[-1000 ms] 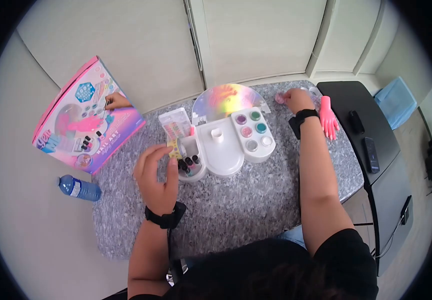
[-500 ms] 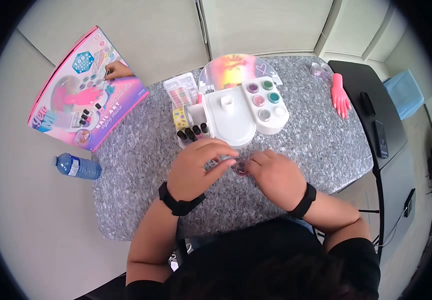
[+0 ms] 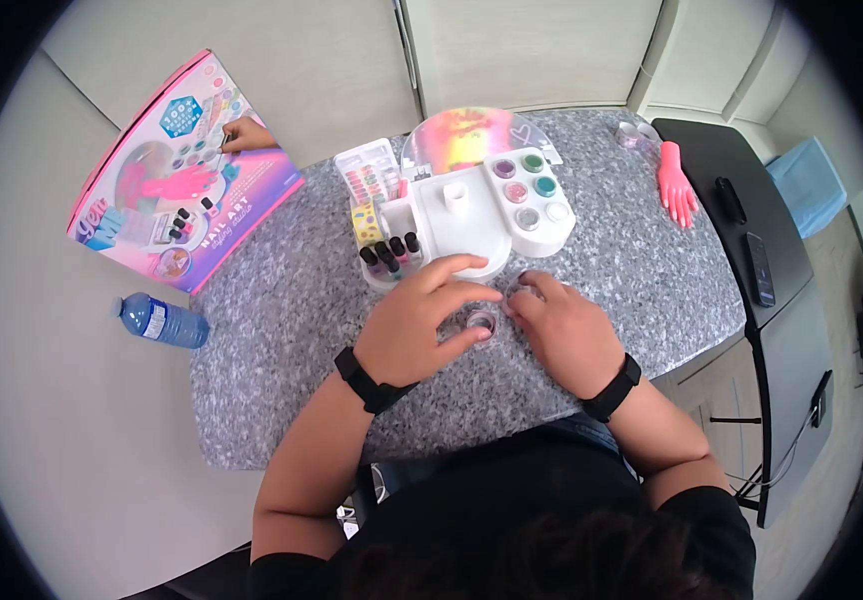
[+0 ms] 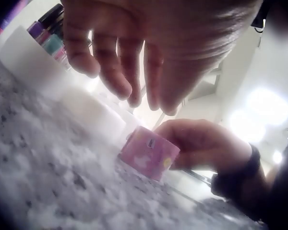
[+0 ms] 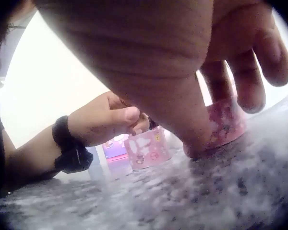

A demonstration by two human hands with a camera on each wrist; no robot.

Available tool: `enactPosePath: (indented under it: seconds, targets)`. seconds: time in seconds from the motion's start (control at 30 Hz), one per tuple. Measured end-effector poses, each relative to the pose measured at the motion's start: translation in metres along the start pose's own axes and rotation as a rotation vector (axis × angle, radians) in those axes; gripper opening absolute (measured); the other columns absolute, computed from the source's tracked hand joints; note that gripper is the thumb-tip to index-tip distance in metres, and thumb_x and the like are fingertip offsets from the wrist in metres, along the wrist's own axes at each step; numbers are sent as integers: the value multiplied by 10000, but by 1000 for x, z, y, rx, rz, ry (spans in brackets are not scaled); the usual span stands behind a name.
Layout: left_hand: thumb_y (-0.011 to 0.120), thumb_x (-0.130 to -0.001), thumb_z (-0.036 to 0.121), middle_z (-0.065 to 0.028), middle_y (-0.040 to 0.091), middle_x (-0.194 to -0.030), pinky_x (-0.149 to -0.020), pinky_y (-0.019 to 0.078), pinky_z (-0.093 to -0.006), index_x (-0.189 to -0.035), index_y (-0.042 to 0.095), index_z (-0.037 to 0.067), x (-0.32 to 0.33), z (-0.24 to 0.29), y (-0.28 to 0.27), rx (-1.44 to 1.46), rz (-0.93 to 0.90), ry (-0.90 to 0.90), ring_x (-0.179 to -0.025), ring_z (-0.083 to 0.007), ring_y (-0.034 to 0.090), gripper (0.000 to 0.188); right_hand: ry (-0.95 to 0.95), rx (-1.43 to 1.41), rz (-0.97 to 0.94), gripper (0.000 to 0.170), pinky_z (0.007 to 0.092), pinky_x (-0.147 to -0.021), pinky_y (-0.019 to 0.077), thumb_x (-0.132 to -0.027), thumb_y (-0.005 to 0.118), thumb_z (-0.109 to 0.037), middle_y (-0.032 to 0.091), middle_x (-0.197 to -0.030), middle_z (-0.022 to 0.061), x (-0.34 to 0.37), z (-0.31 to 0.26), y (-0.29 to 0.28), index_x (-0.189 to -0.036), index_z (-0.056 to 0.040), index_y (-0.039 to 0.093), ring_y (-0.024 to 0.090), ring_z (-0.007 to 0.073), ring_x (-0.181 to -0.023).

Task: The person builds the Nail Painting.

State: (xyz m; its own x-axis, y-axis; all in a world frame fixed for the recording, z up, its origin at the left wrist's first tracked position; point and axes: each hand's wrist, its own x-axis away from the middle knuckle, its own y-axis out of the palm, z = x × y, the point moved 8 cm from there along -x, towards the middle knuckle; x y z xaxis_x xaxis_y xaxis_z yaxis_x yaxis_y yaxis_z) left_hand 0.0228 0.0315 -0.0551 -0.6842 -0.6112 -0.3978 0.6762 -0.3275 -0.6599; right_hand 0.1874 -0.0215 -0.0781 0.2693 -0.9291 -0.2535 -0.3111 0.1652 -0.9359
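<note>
In the head view, my left hand [image 3: 407, 325] arches over a small pink patterned sticker roll [image 3: 480, 326], its thumb tip at the rim. In the left wrist view this roll [image 4: 149, 153] stands on the table just under the spread fingertips. My right hand [image 3: 567, 325], just to the right, holds a second pink roll [image 5: 228, 122] low at the tabletop, between thumb and fingers. Ahead of both hands stands a white nail station [image 3: 462, 240] with pots of coloured glitter [image 3: 517, 192]. Dark-capped nail polish bottles [image 3: 392, 250] fill its left front compartment.
A printed nail art box [image 3: 187, 175] stands at the left, a water bottle [image 3: 162, 322] before it. A yellow roll [image 3: 365, 225] and a nail tray [image 3: 367, 172] lean by the station. A pink model hand [image 3: 676, 185] and clear pink rolls [image 3: 632, 135] lie at the far right.
My right hand has come from the far right back to the front middle with pink rolls, then shifted slightly right. My left hand has moved right from the polish bottles to meet it.
</note>
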Motion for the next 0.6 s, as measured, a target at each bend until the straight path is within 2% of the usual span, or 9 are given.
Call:
enactPosePath:
  seconds: [0.03, 0.13, 0.17, 0.23, 0.27, 0.33, 0.43, 0.6]
  targets:
    - [889, -885, 176, -142, 625, -1536, -988, 586, -415, -1206, 779, 95, 0, 6, -1, 45, 10, 43, -1097, -289, 717, 349, -16, -30, 42, 209, 460, -804, 640, -963, 743, -151, 691, -1303, 130, 0, -5, -7, -1161, -101, 700, 746, 353, -1025]
    - [917, -846, 194, -164, 561, -1622, -999, 571, -449, -1171, 767, 95, -1, 14, -4, 48, -10, 63, -1124, -313, 703, 371, -71, -107, 73, 190, 450, -778, 650, -982, 743, -181, 684, -1369, 124, 3, -24, -25, -1163, -131, 713, 755, 349, -1028]
    - [917, -846, 194, -164, 561, -1622, -999, 571, -449, -1171, 767, 95, -1, 14, -6, 44, -9, 62, -1124, -313, 703, 371, -106, -152, 58, 179, 444, -768, 652, -991, 743, -196, 680, -1388, 119, 4, -31, -28, -1161, -147, 718, 757, 344, -1025]
    - [938, -815, 246, -140, 573, -1622, -1022, 549, -465, -1075, 755, 104, -1, 19, -7, -90, -27, 146, -1163, -304, 683, 349, -119, -144, 52, 174, 438, -758, 651, -990, 750, -208, 678, -1388, 111, 4, -39, -32, -1154, -158, 722, 756, 335, -1014]
    - [938, -815, 246, -140, 573, -1622, -1022, 549, -465, -1075, 755, 104, -1, 20, -9, -90, -28, 145, -1163, -304, 683, 349, -128, -131, 45, 169, 431, -748, 650, -989, 757, -221, 676, -1387, 104, 4, -42, -32, -1146, -169, 725, 754, 326, -1003]
    - [950, -782, 326, -96, 595, -1605, -1047, 521, -493, -960, 736, 129, 1, 23, -13, -228, -53, 150, -1187, -301, 667, 341, -124, -126, 48, 178, 427, -744, 648, -983, 765, -229, 678, -1381, 100, 4, -44, -30, -1146, -168, 729, 752, 316, -991]
    - [932, -770, 399, -53, 615, -1586, -1093, 505, -517, -871, 706, 150, 3, 15, -17, -308, -67, 131, -1196, -304, 672, 351, -129, -118, 42, 190, 421, -736, 645, -972, 777, -241, 681, -1363, 93, 2, -45, -30, -1141, -165, 735, 746, 301, -972]
    - [910, -787, 421, -37, 624, -1573, -1145, 491, -524, -857, 700, 156, 6, 13, -17, -334, -101, 80, -1238, -301, 674, 345, -132, -98, 25, 193, 411, -738, 639, -964, 784, -241, 686, -1328, 84, 2, -46, -26, -1137, -164, 748, 741, 287, -970]
